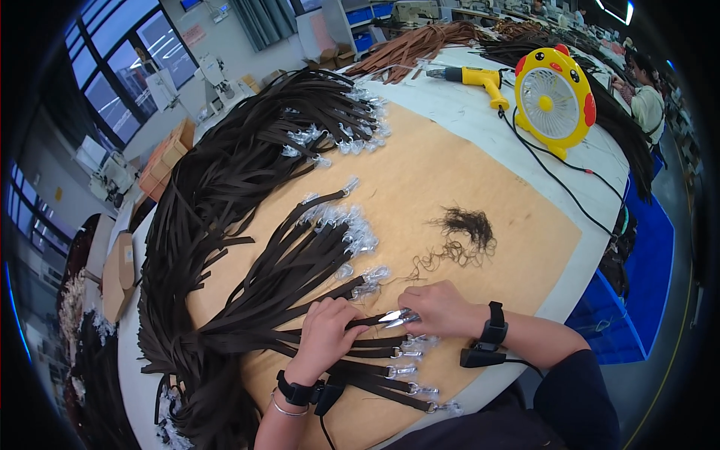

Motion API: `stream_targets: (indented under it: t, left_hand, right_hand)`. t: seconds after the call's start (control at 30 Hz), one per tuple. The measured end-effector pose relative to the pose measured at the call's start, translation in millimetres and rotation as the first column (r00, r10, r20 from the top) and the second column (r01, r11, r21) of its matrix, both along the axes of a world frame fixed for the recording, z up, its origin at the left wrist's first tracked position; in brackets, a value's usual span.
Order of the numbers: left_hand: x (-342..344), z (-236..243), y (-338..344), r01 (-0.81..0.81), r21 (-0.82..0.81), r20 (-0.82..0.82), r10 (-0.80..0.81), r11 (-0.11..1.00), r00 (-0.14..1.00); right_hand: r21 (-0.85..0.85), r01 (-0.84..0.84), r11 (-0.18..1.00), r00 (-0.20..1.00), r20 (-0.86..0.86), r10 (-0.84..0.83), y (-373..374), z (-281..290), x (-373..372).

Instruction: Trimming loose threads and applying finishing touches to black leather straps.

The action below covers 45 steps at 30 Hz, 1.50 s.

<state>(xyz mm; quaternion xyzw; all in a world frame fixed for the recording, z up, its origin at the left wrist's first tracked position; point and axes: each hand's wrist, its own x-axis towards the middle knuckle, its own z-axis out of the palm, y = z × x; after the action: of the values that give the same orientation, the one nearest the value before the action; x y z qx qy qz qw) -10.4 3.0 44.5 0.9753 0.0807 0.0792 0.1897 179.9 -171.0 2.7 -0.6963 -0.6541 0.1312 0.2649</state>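
My left hand (324,334) is closed on one dark brown strap (367,322), its fingers pinching it near the end. In my right hand (444,309) is a small pair of metal thread snips (393,319), whose blades lie at that strap's end. Several finished straps with metal clips in clear plastic (401,371) fan out on the near side of my hands. Beyond my left hand more straps (292,262) spread out, their wrapped ends (358,232) bunched together. A tangle of cut dark threads (469,227) lies past my right hand on the tan sheet (517,232).
A large heap of dark straps (217,165) covers the table's left side. At the far right stand a yellow chick-shaped fan (553,103) and a yellow heat gun (480,77) with black cords. Brown straps (420,46) lie farther back. A blue bin (637,277) stands beside the table; another person (645,101) works beyond.
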Motion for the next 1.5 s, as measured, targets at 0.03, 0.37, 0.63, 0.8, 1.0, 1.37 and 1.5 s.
stream_targets:
  t: [0.03,0.37,0.63,0.8,1.0,1.37,1.5]
  left_hand:
    - [1.1,-11.0,2.2,0.024,0.008,0.149,-0.025,1.0,0.989]
    - [-10.5,-23.5,-19.1,-0.1,-0.292,0.045,0.118,0.951,0.992]
    - [-6.5,-27.2,-20.7,0.052,-0.192,0.085,-0.036,0.98,0.996]
    - [-3.8,-29.3,-21.0,0.044,-0.19,0.117,-0.022,0.981,0.993]
    - [-4.3,-43.6,-24.6,-0.166,-0.525,0.033,0.215,0.834,0.976]
    - [-4.0,-50.0,-29.2,-0.199,-0.666,0.034,0.296,0.719,0.955]
    - [-2.8,-51.6,-29.8,-0.185,-0.667,0.054,0.294,0.722,0.954]
  right_hand:
    - [0.046,-0.016,0.999,0.993,0.119,0.011,0.2,1.2,-0.7]
    - [0.077,-0.058,0.995,0.997,-0.042,0.062,-3.5,5.2,1.7]
    - [0.077,-0.2,0.977,0.975,0.11,0.191,-6.7,9.6,1.6]
    - [0.046,-0.197,0.979,0.975,0.116,0.191,-6.5,6.7,1.5]
    - [0.057,-0.193,0.98,0.979,0.083,0.188,-5.1,4.3,-0.4]
    - [0.068,-0.19,0.979,0.977,0.11,0.182,-1.4,3.3,-5.0]
    - [0.063,-0.199,0.978,0.964,0.191,0.184,-1.3,6.2,-7.2]
